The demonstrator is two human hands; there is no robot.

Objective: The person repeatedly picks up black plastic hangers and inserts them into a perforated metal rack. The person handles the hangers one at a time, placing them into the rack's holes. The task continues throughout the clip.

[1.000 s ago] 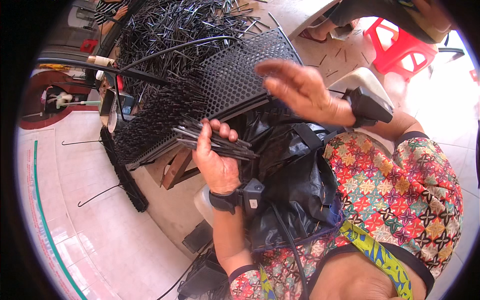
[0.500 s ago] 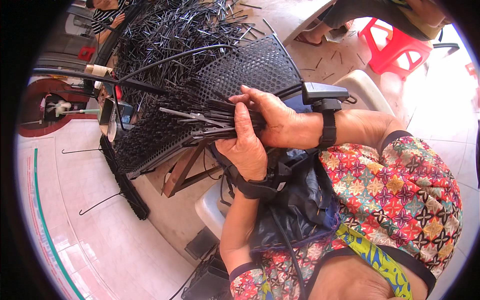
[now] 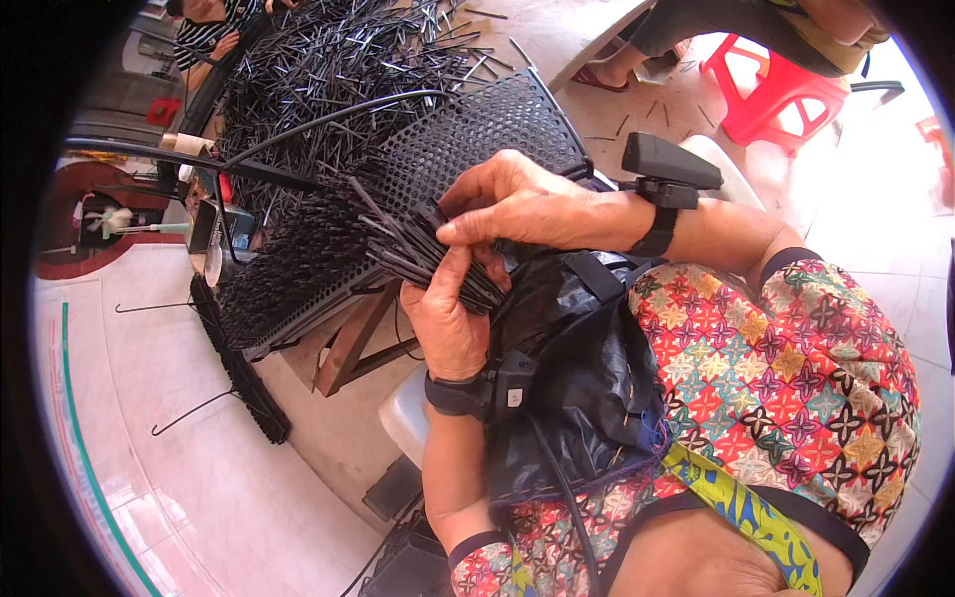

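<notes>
My left hand (image 3: 448,323) is closed around a bundle of thin black sticks (image 3: 406,244), whose ends fan out toward the upper left. My right hand (image 3: 522,206) bends over the same bundle, its thumb and fingers closed on sticks at the upper side. Just beyond both hands lies a tilted black perforated board (image 3: 497,124). Its left part is densely filled with upright black sticks (image 3: 298,264), while the holes at its upper right are bare. Exactly which sticks my right fingertips pinch is hidden.
A large heap of loose black sticks (image 3: 318,75) lies behind the board. A brown metal frame (image 3: 358,338) supports it. A dark bar with wire hooks (image 3: 244,388) stands at left. A red stool (image 3: 776,95) and a seated person (image 3: 736,35) are at upper right; another person (image 3: 204,40) is at upper left.
My right hand has lifted and turned palm-down over the bundle, its fingers now at the sticks. The left hand has shifted slightly left and down, and the bundle now points more steeply upward.
</notes>
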